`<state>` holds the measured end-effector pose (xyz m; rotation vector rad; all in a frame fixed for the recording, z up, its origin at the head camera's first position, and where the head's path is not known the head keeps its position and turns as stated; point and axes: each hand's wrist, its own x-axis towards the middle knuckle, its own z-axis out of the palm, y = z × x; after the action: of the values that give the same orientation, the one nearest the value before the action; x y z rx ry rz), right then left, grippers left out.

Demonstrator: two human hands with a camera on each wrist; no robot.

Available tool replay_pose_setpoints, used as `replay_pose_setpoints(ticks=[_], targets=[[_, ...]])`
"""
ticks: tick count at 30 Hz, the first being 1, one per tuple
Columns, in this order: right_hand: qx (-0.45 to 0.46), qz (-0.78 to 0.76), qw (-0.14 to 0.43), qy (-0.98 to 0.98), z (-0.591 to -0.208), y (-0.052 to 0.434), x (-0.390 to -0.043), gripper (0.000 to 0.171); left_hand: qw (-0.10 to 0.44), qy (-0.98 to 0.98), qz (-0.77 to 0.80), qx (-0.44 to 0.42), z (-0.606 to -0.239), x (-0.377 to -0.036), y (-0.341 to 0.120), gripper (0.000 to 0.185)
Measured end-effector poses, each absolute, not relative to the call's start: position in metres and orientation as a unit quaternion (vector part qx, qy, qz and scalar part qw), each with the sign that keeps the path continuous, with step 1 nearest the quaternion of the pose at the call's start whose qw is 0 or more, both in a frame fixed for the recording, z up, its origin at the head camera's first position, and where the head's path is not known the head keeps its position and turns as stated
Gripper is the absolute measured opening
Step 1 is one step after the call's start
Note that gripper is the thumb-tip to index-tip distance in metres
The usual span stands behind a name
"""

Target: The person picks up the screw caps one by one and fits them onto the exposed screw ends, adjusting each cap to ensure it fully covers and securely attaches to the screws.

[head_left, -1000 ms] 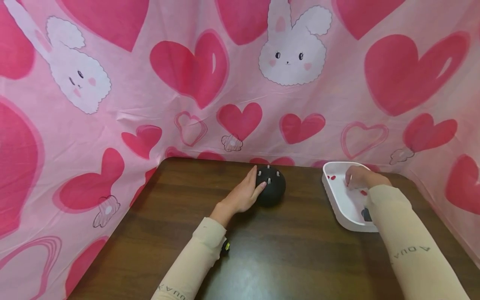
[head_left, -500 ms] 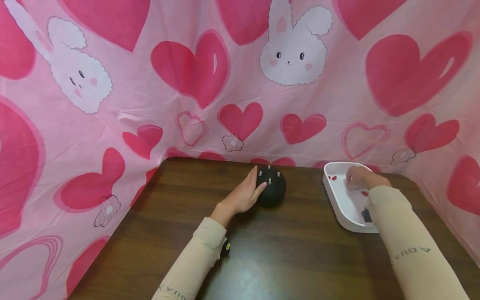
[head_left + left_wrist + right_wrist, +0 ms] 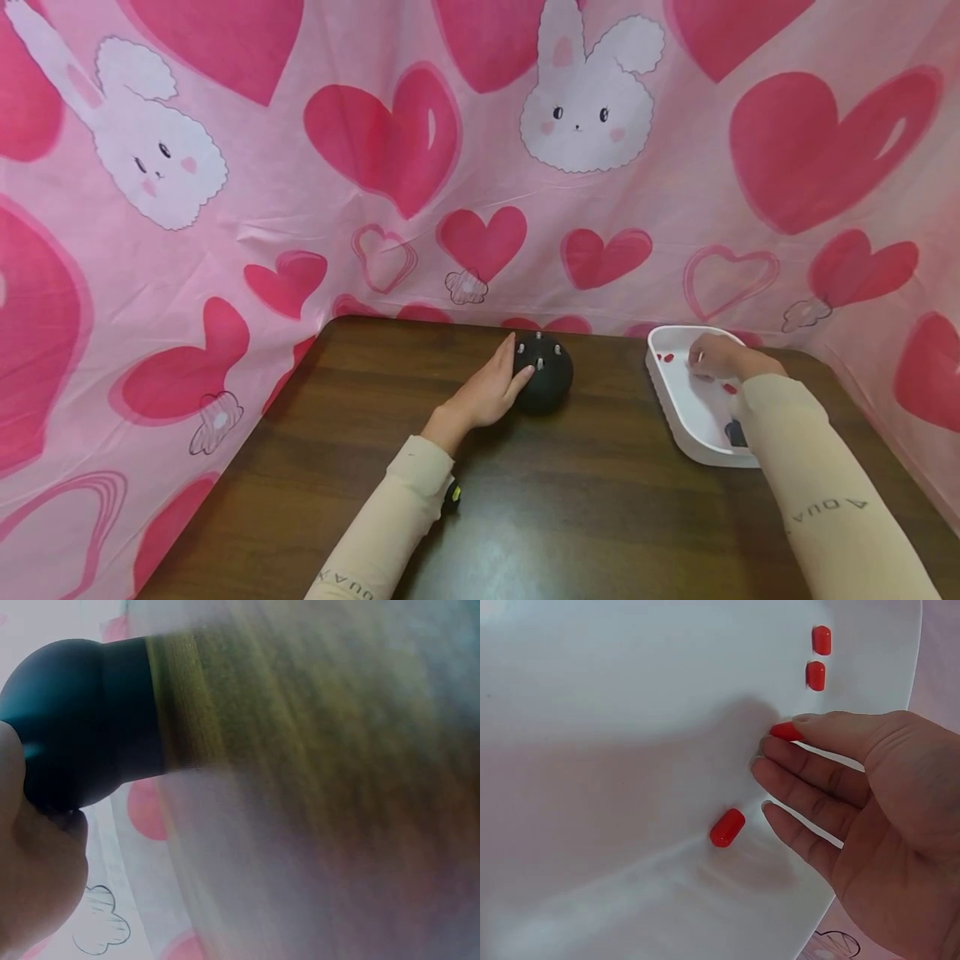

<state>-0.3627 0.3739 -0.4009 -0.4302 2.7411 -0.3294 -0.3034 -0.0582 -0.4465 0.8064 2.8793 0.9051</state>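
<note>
- Little is changed since the earlier head frames: the right hand point(image 3: 718, 357) is shifted only slightly inside the white tray point(image 3: 678, 417), and the left hand point(image 3: 491, 387) is kept against the black ball point(image 3: 546, 375).
- Head view: the black ball, studded with small pale pegs, is seen at the far middle of the dark wooden table point(image 3: 562, 517); it is touched on its left side by the left hand, fingers straight and close together. The tray stands to the right, with the right hand reaching into it.
- Left wrist view: the black ball point(image 3: 82, 720) is shown just beside the palm; the rest is blurred, and the fingers cannot be made out.
- Right wrist view: a red capsule point(image 3: 786, 731) is pinched at the fingertips of the right hand point(image 3: 855, 802), the other fingers loosely extended. Another red capsule point(image 3: 727, 827) lies just beside the fingers, and two more point(image 3: 817, 658) lie farther off.
- The step in hand is judged to be the picking of a capsule; a firm pinch and a clean lift from the tray floor are called for next.
</note>
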Motion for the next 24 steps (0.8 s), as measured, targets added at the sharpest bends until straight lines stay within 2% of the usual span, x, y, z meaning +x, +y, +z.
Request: replay_pose_setpoints(ticks=[14, 20, 24], targets=[[-0.148, -0.139, 0.163, 0.965, -0.403, 0.376, -0.359, 0.010, 0.016, 0.921, 0.292, 0.258, -0.448, -0.305, -0.059, 0.083], [-0.094, -0.176, 0.183, 0.963, -0.406, 0.379, -0.360, 0.015, 0.012, 0.921, 0.291, 0.259, -0.448, -0.303, -0.059, 0.082], [-0.086, -0.188, 0.175, 0.963, -0.407, 0.385, -0.363, 0.016, 0.011, 0.920, 0.294, 0.259, -0.449, -0.304, -0.059, 0.082]])
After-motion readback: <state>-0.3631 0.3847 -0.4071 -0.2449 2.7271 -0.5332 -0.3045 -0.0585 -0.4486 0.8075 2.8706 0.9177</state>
